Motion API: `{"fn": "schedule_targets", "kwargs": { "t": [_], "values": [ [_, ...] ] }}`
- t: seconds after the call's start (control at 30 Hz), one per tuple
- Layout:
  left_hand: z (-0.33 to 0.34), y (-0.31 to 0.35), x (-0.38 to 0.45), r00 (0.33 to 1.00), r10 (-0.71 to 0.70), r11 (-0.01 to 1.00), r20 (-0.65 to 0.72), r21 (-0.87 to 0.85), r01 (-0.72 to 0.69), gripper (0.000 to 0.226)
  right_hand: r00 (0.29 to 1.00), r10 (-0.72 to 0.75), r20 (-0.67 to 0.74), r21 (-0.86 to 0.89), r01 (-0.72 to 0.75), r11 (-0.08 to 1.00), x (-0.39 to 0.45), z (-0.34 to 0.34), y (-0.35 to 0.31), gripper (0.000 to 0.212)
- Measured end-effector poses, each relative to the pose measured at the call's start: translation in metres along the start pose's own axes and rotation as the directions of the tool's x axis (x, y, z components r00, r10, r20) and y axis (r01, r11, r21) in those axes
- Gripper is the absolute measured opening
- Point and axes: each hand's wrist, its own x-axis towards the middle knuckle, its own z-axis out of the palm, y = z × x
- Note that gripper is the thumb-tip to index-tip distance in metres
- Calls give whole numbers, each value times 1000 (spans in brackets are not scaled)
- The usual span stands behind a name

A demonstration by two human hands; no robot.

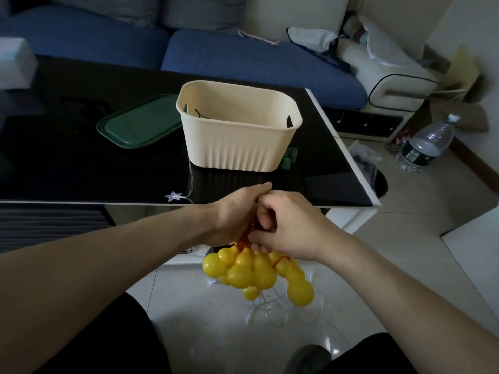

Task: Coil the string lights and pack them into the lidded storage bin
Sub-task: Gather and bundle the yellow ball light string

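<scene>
Hands together just off the black glass tabletop's near edge: left hand and right hand both grasp the red cord bundle of yellow gourd-shaped plastic lights hanging below; cream ribbed plastic bin mid-table, green lid beside it

2 bare forearms, no sleeves; black shorts over both thighs; a dark shoe below.

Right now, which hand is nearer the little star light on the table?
Left. The left hand is just right of the star light; the right hand sits beyond it, farther right.
</scene>
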Motion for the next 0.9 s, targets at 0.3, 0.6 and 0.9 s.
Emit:
{"fn": "schedule_targets", "kwargs": {
  "t": [0.3,0.6,0.9],
  "values": [
    [-9,-1,-3,983,-24,943,181,330,-38,68,961,176,211,104,-201,974,-3,-12,21,28],
    [-7,0,-6,991,-93,839,100,544,24,24,909,124,399,98,-177,979,-6,-18,32,24],
    [-11,-4,-5,993,-44,812,108,582,-28,27,933,166,320,253,-253,934,-4,-21,41,13]
  ]
}}
